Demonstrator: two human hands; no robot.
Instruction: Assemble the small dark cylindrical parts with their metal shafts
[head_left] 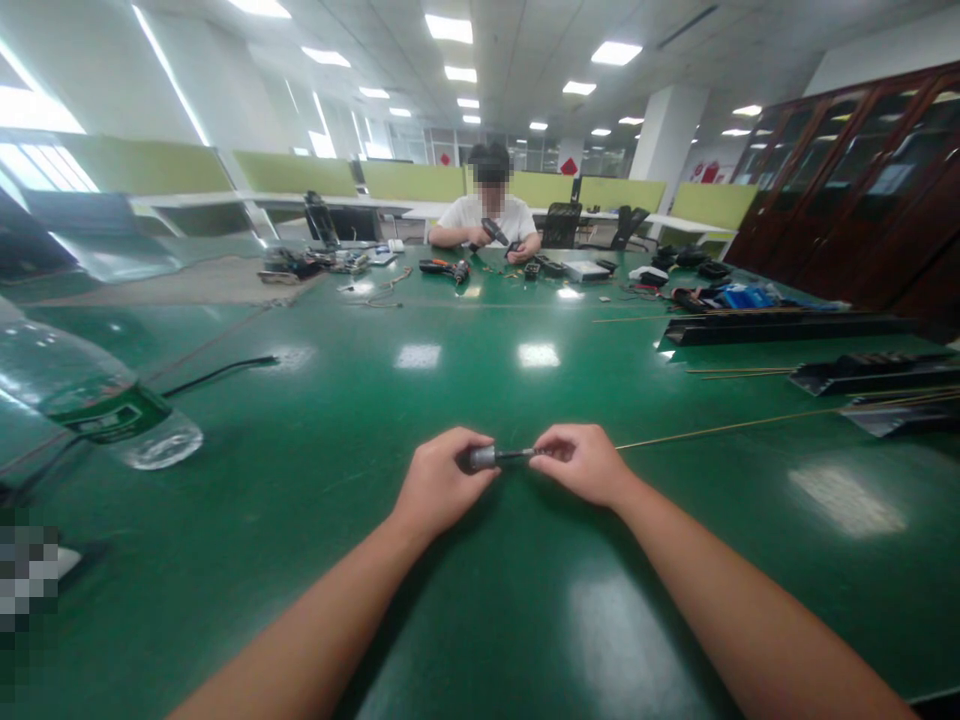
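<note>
My left hand (442,480) is closed around a small silver cylinder (484,457), gripped between thumb and fingers just above the green table (480,590). From the cylinder's right end a thin dark shaft (514,455) runs towards my right hand (581,462), whose thumb and fingertips are pinched at its tip. A long thin brass-coloured rod (697,434) comes out on the far side of my right hand and stretches right. Where the rod meets the shaft, my fingers cover the join.
A large clear bottle (161,445) with a green label lies tilted at left, near a black cable (217,375). Black channels (780,328) and more thin rods lie at right. Across the table a person (487,215) holds a dark tool, with an orange-black tool (444,268) and electronics in front.
</note>
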